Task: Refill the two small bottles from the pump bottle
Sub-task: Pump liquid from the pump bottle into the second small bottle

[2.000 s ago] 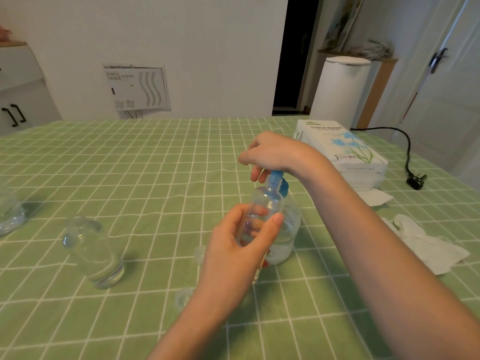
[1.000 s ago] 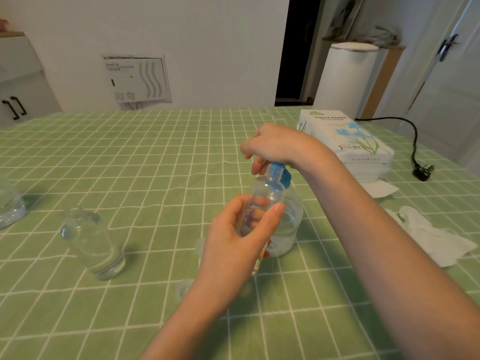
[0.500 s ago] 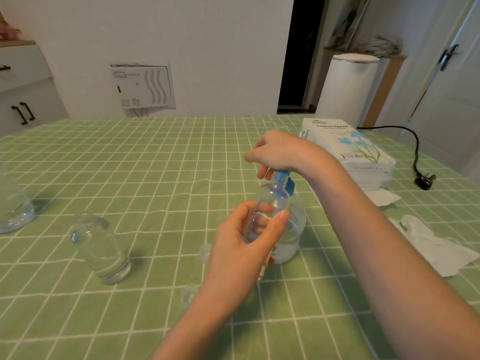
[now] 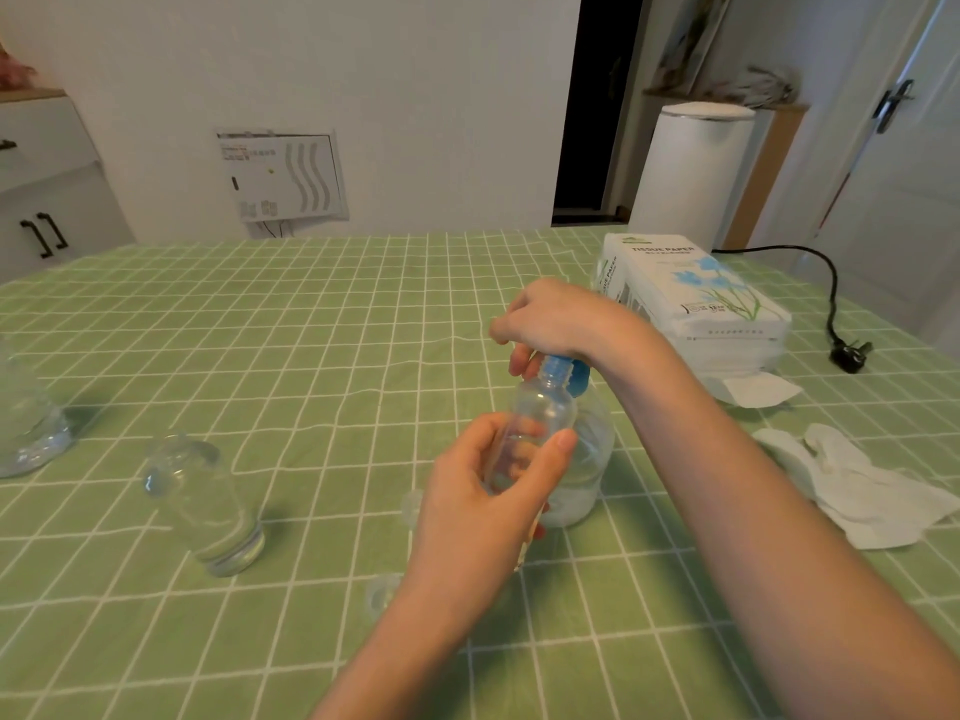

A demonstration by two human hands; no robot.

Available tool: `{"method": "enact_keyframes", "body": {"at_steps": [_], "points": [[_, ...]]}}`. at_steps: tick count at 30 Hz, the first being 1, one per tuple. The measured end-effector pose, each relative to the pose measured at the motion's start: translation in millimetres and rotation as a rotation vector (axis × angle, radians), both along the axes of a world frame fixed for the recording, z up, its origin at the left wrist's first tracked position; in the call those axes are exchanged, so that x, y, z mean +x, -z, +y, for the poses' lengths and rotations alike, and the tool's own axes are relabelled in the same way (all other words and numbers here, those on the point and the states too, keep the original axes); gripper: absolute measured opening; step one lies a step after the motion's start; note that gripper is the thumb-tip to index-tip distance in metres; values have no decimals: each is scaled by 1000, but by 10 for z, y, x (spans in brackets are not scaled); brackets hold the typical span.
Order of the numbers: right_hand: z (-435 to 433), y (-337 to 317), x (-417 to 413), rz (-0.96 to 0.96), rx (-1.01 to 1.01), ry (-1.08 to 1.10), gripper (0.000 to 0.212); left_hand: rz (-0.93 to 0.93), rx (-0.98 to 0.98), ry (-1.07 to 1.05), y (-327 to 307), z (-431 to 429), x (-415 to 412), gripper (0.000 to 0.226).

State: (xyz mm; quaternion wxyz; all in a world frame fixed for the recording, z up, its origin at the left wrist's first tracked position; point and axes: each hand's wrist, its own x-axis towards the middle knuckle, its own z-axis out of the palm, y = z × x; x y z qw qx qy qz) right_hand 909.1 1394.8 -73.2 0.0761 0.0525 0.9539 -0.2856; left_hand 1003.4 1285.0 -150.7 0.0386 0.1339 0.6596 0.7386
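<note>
My left hand point(image 4: 483, 506) grips a small clear bottle point(image 4: 535, 423), held up with its open mouth under the blue pump head. Behind it stands the clear pump bottle point(image 4: 584, 470) with a little liquid at the bottom. My right hand point(image 4: 556, 319) sits on top of the blue pump head point(image 4: 569, 374), fingers curled over it. A second small clear bottle point(image 4: 208, 506) stands alone on the green checked cloth to the left. Two small clear caps point(image 4: 410, 504) point(image 4: 382, 592) lie on the cloth near my left wrist.
A tissue pack point(image 4: 691, 298) lies at the back right, with a loose tissue point(image 4: 753, 389) in front and a crumpled one point(image 4: 872, 491) nearer. A black plug and cord point(image 4: 847, 356) lie at the far right. A clear glass vessel point(image 4: 26, 433) stands at the left edge.
Both hands and the bottles keep the same pose throughout. Only the camera shifts a little.
</note>
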Motion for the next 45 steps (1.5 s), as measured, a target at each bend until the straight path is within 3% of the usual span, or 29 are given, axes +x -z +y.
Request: {"method": "enact_keyframes", "body": {"at_steps": [6, 18, 29, 45], "points": [[14, -91, -13, 89, 64, 3, 33, 1, 25, 12, -35, -3, -11, 40], [-2, -25, 5, -10, 36, -24, 34, 6, -11, 4, -12, 1, 3, 39], [-4, -102, -2, 82, 37, -8, 32, 12, -1, -11, -20, 6, -24, 43], [-8, -2, -17, -17, 11, -18, 32, -4, -5, -22, 12, 14, -23, 44]]}}
